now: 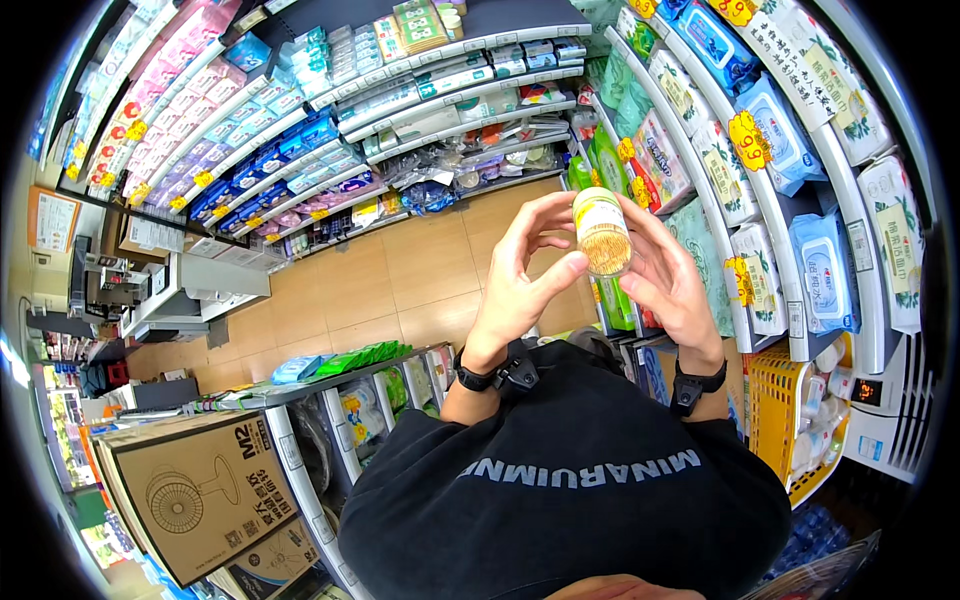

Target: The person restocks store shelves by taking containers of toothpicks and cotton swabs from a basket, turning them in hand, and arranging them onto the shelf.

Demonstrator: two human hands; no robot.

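A clear round jar of wooden toothpicks (606, 251) with a pale green lid (594, 196) is held up in front of my chest, tilted so that the packed sticks show at its lower end. A white label with writing wraps its side. My left hand (529, 259) grips the jar from the left, its thumb at the lower side and its fingers near the lid. From the right, my right hand (666, 274) holds it too, with the thumb by the lower end and the fingers curled along the far side.
Shelves of packaged goods (465, 71) curve around the far side. On the right, racks hold face towel packs (900, 240) and wet wipes (821, 270). A yellow basket (772, 405) stands at my right. A cardboard fan box (199, 487) sits at lower left. Tiled floor (360, 289) lies beyond.
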